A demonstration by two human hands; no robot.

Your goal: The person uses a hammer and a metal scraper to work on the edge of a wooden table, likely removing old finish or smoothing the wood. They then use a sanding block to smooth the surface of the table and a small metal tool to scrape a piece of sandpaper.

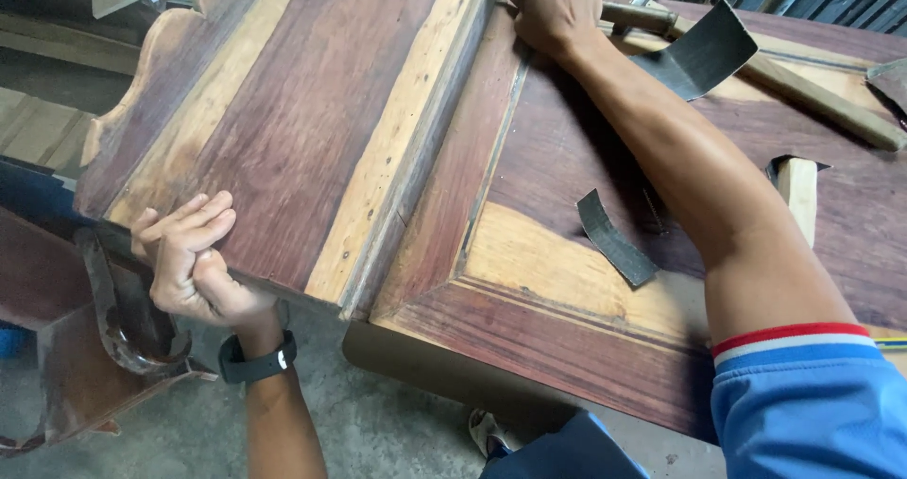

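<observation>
1. Head view, looking down over two bare arms at a carpentry bench.
2. Left hand [189, 262] at lower left, black watch [257, 358] on the wrist, gripping the near edge of a tilted wooden panel [293, 111]: fingers laid flat and close together on the top face, thumb tucked beneath the edge.
3. Panel made of reddish-brown boards with pale yellow strips, scalloped along its far left edge, leaning over the left part of a larger wooden frame piece [567, 281].
4. Right hand [557, 7] at top centre, arm stretched far forward, blue sleeve [803, 394] with red and white stripes at the shoulder.
5. Right fingers curled down over the far right corner of the panel, clasping it; fingertips hidden behind the wood, so exact grip not clear.
6. Frame piece lying flat, same red and pale timber, mitred corner toward the viewer.
7. On that frame piece: a curled strip of dark sandpaper [614, 238] just left of the right forearm, and a larger dark sandpaper sheet [704, 54] near the right hand.
8. Long wooden handle [812, 96] lying diagonally across the upper right, reaching toward the right hand.
9. Small pale wooden block [798, 196] right of the forearm.
10. Dark carved wooden part [113, 318] below the left hand, resting near a grey concrete floor [378, 422].
</observation>
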